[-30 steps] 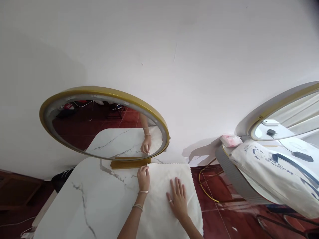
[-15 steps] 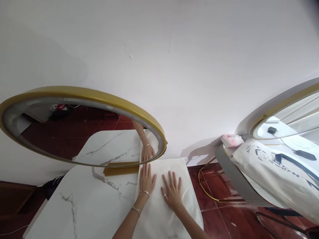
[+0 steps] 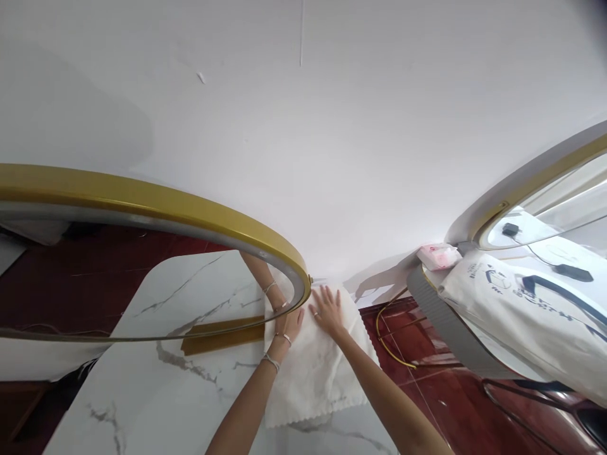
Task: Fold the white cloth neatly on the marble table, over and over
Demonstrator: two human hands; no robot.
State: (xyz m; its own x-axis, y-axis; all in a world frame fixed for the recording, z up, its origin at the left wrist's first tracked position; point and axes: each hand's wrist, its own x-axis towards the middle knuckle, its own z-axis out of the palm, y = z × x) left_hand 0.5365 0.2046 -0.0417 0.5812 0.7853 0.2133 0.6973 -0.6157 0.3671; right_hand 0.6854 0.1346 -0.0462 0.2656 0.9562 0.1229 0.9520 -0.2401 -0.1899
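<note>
— On the white marble-veined tabletop, where's the white scallop-edged cloth?
— Under both my palms, by the gold-framed oval mirror. My right hand lies spread flat; my left hand presses beside it.

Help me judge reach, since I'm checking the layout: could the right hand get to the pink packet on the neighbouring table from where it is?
Probably not without stepping over. The right hand lies flat on the white cloth, and an open gap of red floor separates this marble table from the pink packet.
</note>
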